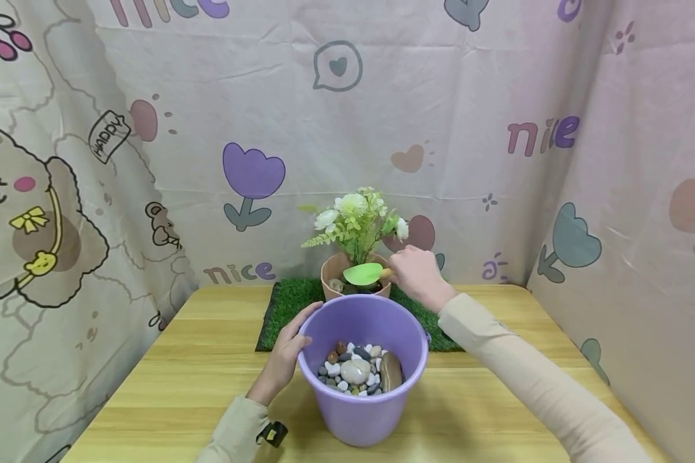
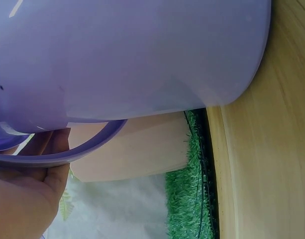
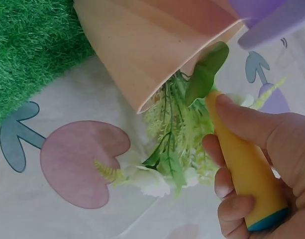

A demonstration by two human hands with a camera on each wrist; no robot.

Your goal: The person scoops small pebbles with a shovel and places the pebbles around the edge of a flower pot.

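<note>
My left hand (image 1: 284, 350) grips the left rim of a purple bucket (image 1: 360, 415), thumb over the edge. In the left wrist view its fingers lie by the bucket's handle (image 2: 100, 139). Inside the bucket are white, grey and brown pebbles (image 1: 356, 371), with a long brown stone (image 1: 390, 372) at the right. My right hand (image 1: 418, 276) holds a small trowel by its yellow handle (image 3: 249, 177). The trowel's green blade (image 1: 363, 274) is over the opening of a pinkish flowerpot (image 3: 142, 47), in front of the stems. Whether the blade carries anything cannot be made out.
White flowers with green leaves (image 1: 354, 215) rise from the pot behind the bucket. The pot stands on a green artificial-grass mat (image 1: 292, 308) on the wooden table (image 1: 168, 379). A printed cloth (image 1: 336, 141) hangs close behind and at both sides.
</note>
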